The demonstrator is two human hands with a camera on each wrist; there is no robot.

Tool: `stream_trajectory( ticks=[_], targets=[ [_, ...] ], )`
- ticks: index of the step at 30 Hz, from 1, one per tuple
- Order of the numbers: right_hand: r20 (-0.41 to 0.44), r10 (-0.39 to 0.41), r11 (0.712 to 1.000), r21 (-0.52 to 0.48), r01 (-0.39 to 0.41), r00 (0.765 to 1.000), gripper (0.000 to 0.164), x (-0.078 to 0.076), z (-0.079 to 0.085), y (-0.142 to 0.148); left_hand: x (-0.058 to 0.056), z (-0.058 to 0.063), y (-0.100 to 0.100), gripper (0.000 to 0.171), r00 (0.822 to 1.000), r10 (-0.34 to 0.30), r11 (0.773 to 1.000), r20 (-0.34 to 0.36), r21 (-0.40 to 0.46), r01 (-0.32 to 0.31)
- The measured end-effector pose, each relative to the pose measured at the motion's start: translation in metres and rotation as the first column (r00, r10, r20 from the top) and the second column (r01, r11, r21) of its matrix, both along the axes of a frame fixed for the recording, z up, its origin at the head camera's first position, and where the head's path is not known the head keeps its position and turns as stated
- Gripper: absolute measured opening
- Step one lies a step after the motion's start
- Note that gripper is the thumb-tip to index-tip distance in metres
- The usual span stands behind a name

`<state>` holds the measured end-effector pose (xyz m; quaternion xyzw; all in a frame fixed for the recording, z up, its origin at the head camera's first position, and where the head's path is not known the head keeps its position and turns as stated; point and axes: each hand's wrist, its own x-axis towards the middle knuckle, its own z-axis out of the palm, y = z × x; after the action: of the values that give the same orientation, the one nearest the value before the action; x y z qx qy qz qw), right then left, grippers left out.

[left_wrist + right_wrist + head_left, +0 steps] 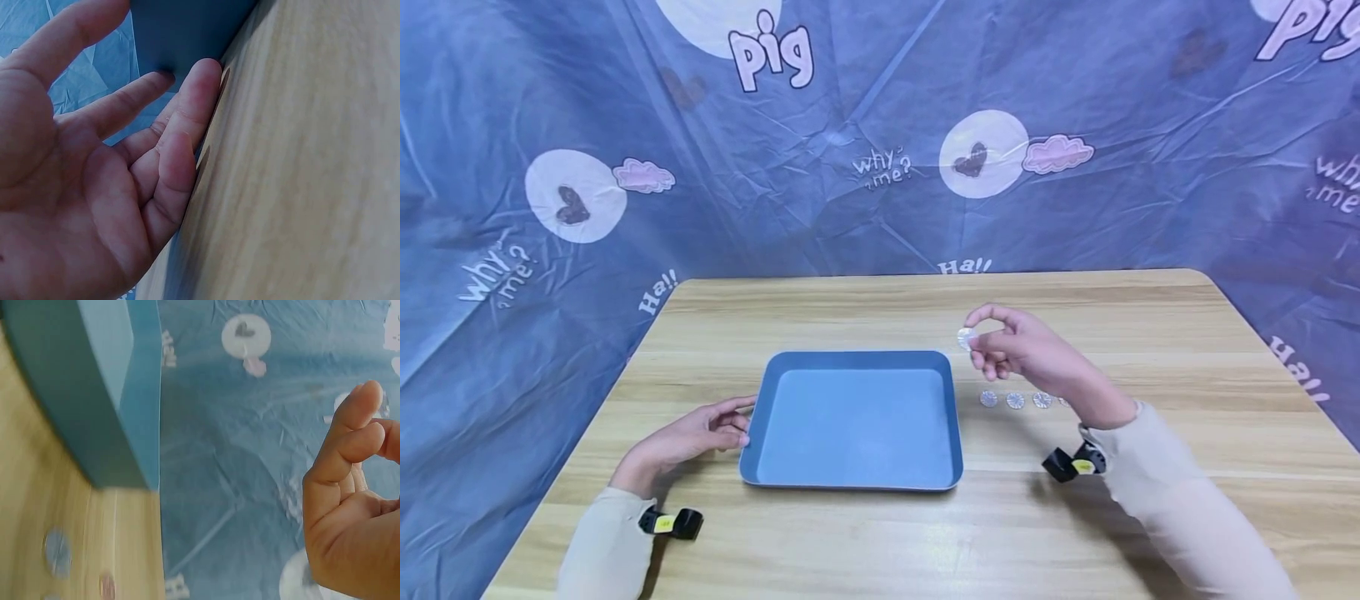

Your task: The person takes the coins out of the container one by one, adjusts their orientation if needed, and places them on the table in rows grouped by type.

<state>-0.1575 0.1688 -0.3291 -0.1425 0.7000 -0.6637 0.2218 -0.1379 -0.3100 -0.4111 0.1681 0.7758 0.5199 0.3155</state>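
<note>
A shallow blue rectangular tray [857, 425] lies on the table. My left hand [703, 435] touches its left side with fingertips, the fingers relaxed and low against the table; the left wrist view shows the fingers [187, 103] beside the tray wall [181, 31]. Above the table, past the tray's far right corner, my right hand [1022, 348] pinches a small round silvery disc [965, 337] between thumb and index finger. In the right wrist view that hand [353, 487] is raised, and the pinched disc is not visible there.
Several similar silvery discs [1015, 401] lie in a row right of the tray, the rightmost partly hidden by my right wrist. The wooden table [865, 542] ends at a blue printed cloth [820, 208] behind it. Each wrist bears a black strap device [1075, 463].
</note>
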Motion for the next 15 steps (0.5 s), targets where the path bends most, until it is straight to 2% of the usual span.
stream_trajectory(
  ticks=[8,15],
  targets=[
    [-0.001,-0.072,0.989,0.128,0.072,0.997,0.014,0.014,-0.014,0.050,0.001,0.000,0.002,0.077,1.000,0.009,1.000,0.011,0.016,-0.009],
    [-0.025,-0.134,0.972,0.191,0.136,0.991,0.014,0.021,-0.027,0.093,0.002,0.001,0.001,0.076,1.000,0.007,1.000,0.005,0.027,-0.007]
  ],
)
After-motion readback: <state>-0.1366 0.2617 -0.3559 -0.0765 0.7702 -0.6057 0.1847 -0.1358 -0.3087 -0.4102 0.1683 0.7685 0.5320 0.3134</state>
